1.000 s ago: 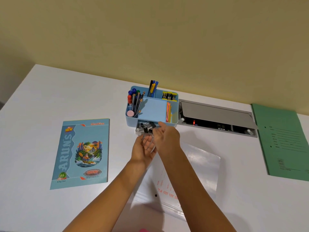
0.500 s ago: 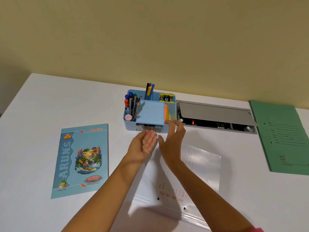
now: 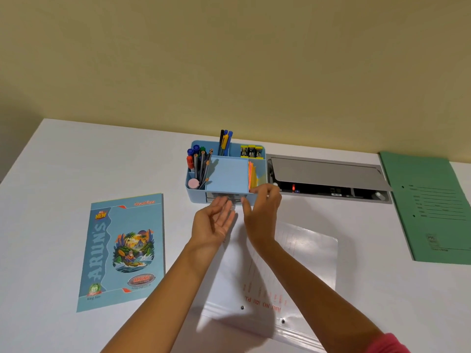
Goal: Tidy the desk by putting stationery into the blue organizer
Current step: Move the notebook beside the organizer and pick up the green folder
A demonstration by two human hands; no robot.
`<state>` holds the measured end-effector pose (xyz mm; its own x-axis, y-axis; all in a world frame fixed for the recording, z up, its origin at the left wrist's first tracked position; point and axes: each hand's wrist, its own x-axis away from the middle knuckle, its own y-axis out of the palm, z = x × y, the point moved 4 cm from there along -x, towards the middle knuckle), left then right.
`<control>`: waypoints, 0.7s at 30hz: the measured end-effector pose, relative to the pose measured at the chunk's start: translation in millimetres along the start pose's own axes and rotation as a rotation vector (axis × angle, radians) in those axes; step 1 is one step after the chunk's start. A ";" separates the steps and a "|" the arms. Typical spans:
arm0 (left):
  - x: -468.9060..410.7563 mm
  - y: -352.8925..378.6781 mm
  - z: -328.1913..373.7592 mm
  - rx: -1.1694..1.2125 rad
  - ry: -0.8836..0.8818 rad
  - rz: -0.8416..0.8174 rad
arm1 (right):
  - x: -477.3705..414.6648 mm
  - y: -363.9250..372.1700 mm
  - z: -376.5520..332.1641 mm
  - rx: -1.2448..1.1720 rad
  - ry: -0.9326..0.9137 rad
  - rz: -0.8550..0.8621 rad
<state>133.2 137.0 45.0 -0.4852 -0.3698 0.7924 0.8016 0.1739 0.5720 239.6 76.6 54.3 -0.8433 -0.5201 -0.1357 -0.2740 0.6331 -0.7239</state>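
Drawer [image 3: 216, 195] now pushed in, was out; my right hand [image 3: 260, 211] loose-fingered, touching blue organizer [image 3: 226, 174] front; left hand [image 3: 212, 221] palm-up, empty. That step looks done.

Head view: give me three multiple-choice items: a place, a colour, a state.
1. The notebook lies where from the blue organizer? A) left B) right C) behind
2. The folder at the desk's right edge is: A) red B) green C) black
3. The left hand is: A) gripping a pen B) flat on the notebook C) open, palm up, empty
Key: 1A, it lies left of the organizer; 2B, its cover is green; 3C, its straight fingers hold nothing.
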 end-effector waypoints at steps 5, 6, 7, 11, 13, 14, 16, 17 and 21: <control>3.2 -19.3 29.6 -0.150 0.304 0.172 | 0.6 -9.2 -1.1 -0.090 0.030 0.032; 4.8 -20.9 40.9 -0.171 0.392 0.216 | -3.1 -14.3 -1.0 -0.108 0.049 0.071; 6.2 -22.5 52.5 -0.208 0.477 0.269 | -8.7 -19.2 -0.8 -0.115 0.074 0.105; 4.0 -16.9 90.2 -0.507 0.671 0.349 | -38.8 -29.4 3.4 -0.091 0.204 0.098; -4.6 -9.1 98.9 -0.678 0.635 0.308 | -52.3 -28.2 7.0 -0.059 0.222 0.012; -9.3 -4.6 101.7 -0.746 0.600 0.289 | -57.8 -25.8 8.8 -0.043 0.240 -0.060; -18.2 2.6 105.8 -0.827 0.545 0.266 | -66.9 -21.1 9.8 0.007 0.279 -0.209; -22.3 5.1 107.8 -0.866 0.535 0.264 | -70.4 -18.7 9.0 0.045 0.284 -0.277; -30.4 10.3 115.9 -1.075 0.572 0.302 | -78.7 -12.0 10.4 0.173 0.313 -0.472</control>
<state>115.7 255.8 51.4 -0.2277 -0.8344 0.5019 0.8637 -0.4111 -0.2916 314.2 103.9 66.6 -0.7524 -0.5118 0.4148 -0.5952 0.2584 -0.7609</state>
